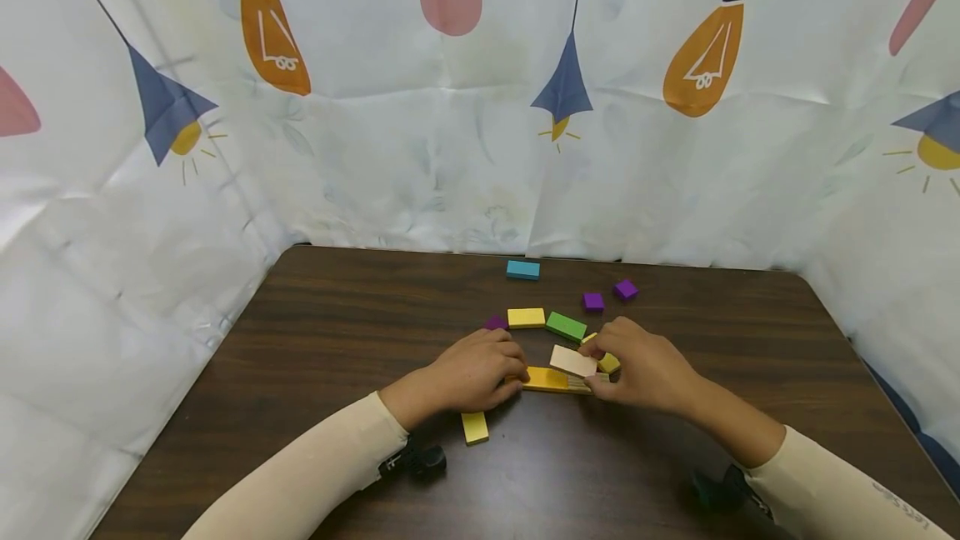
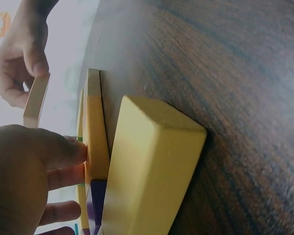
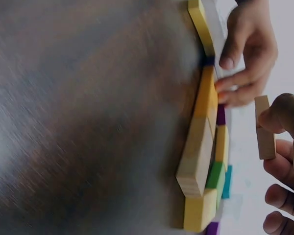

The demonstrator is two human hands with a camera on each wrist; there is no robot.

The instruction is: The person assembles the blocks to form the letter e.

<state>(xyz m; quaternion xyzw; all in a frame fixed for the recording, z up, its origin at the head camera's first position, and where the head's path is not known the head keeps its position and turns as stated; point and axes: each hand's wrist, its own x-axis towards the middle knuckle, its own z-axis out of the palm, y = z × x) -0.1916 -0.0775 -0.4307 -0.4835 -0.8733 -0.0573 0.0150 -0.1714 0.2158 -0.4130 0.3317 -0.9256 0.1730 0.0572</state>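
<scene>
My right hand [image 1: 645, 367] pinches a pale wooden block [image 1: 573, 361] between thumb and fingers, raised above the row of blocks. Below it, an orange block [image 1: 545, 378] lies end to end with another pale wooden block [image 3: 195, 156]. The fingers of my left hand [image 1: 474, 371] touch the orange block near its left end, with the thumb held away from the fingers. A dark purple block [image 2: 96, 201] adjoins the orange one in the left wrist view. Close to the left hand, a yellow block [image 1: 475, 428] lies angled toward the front.
Behind the hands lie a purple block [image 1: 496, 323], a yellow block [image 1: 526, 318] and a green block [image 1: 566, 327]. Another yellow block [image 1: 610, 363] is partly hidden by the right hand. Farther back are a blue block [image 1: 522, 270] and two purple blocks [image 1: 593, 302]. A patterned curtain borders the table.
</scene>
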